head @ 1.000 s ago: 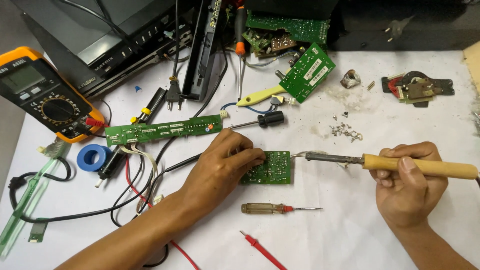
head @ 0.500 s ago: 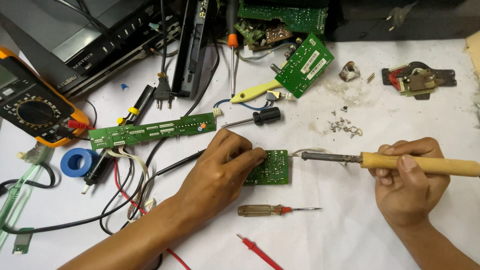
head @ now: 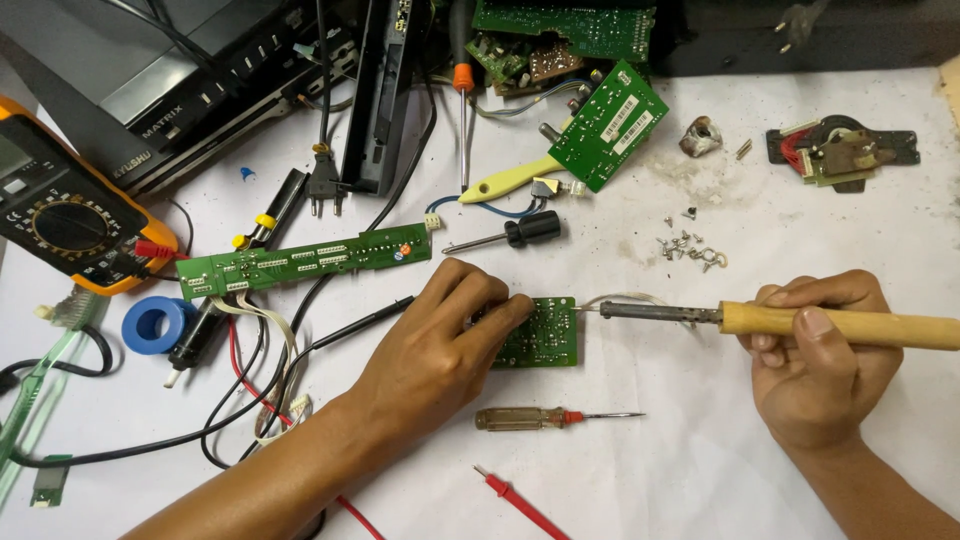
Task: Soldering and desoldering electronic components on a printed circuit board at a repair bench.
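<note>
A small green circuit board (head: 545, 335) lies flat on the white table cover. My left hand (head: 440, 340) rests on its left half, fingers pressing it down. My right hand (head: 815, 360) grips the wooden handle of a soldering iron (head: 760, 320), held level. The iron's metal tip reaches the board's right edge, where a thin strand of solder wire (head: 620, 298) curls up. An amber-handled small screwdriver (head: 545, 418) lies just below the board.
A long narrow green board (head: 305, 263) lies left of my left hand, next to a yellow multimeter (head: 65, 215) and a blue tape roll (head: 155, 324). Behind are a black-handled screwdriver (head: 510, 233), a green board (head: 608, 125), loose screws (head: 690, 250) and a red probe (head: 520, 505).
The view has shifted a little, so everything sits lower and further left in the picture. Both hands, the board and the iron keep the same places relative to each other.
</note>
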